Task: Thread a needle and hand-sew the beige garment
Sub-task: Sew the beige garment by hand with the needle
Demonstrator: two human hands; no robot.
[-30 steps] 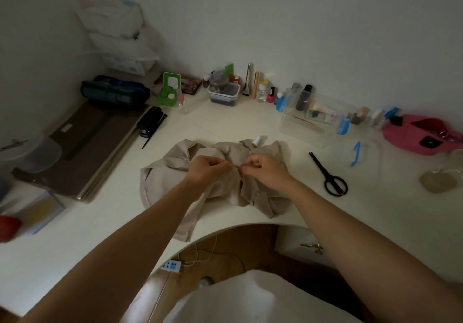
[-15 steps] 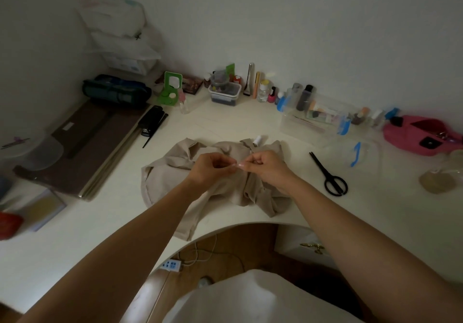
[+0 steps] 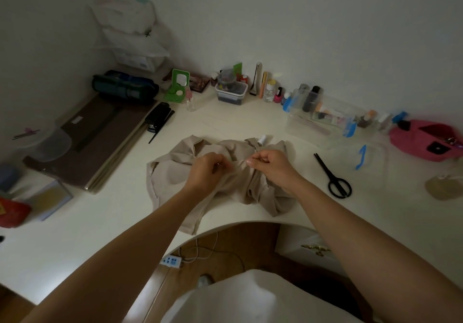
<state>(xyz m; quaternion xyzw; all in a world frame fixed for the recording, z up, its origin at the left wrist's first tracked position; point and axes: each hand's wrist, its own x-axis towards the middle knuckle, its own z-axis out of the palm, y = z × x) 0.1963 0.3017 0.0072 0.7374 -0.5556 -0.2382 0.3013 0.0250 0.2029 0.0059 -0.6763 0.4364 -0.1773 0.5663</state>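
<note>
Over the beige garment (image 3: 172, 180) bunched on the desk (image 3: 100, 222), both hands work at threading, held close for aim. The left hand (image 3: 204, 172) pinches a faint glint, likely the needle (image 3: 218, 164); the right hand (image 3: 271, 166) pinches shut, probably on thread too fine to see. Their fingertips (image 3: 249, 162), touching half a second ago, now stand slightly apart.
</note>
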